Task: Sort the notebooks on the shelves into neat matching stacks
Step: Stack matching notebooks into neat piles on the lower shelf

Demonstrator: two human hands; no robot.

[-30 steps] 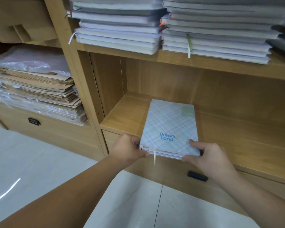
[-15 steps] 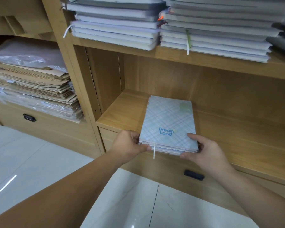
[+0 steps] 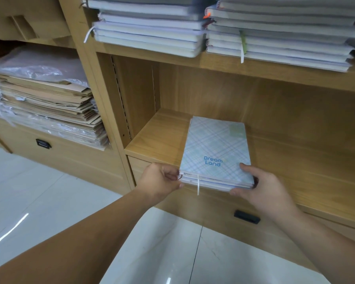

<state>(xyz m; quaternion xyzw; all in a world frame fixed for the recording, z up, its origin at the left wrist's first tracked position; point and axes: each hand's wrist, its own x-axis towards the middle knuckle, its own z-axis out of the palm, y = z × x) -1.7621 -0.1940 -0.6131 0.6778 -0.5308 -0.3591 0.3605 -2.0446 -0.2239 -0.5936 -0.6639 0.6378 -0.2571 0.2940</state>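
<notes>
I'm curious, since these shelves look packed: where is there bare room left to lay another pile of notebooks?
The lower shelf has bare wood right of the Dream Land stack, and a narrower strip between it and the side panel. The upper shelf is crowded: grey stacks sit side by side. Further left, paper bags are piled high.

Blue lettering, "Dream Land" in two lines, is showing on the pale plaid cover of the top notebook [image 3: 215, 148], sitting toward the cover's six o'clock edge; nothing else is reading legibly.
</notes>
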